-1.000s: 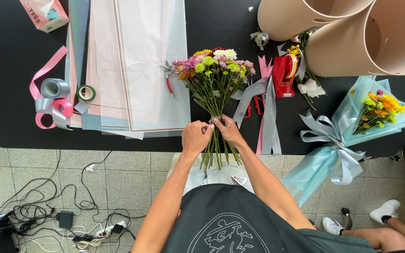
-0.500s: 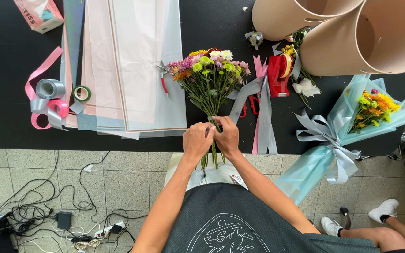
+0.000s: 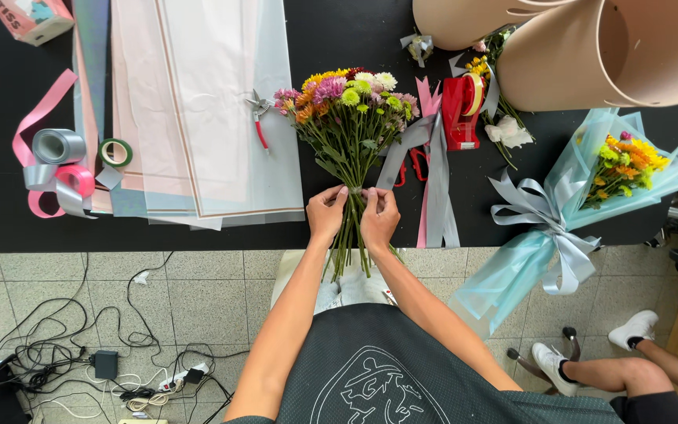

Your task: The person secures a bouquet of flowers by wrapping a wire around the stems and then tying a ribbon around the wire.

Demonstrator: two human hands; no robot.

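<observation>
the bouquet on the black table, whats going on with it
A person stands at the black table with both hands around the stems of a mixed bouquet. The left hand and right hand grip the stems where a band circles them, blooms pointing away, stem ends overhanging the table edge. Sheets of wrapping paper and red-handled snips lie to the left, a finished blue-wrapped bouquet to the right.

Gripped with left hand (image 3: 327, 213) and right hand (image 3: 379, 217) on the stems: a mixed bouquet (image 3: 350, 118) over the black tabletop (image 3: 1, 157), wrapping sheets (image 3: 205, 110) alongside.
</observation>
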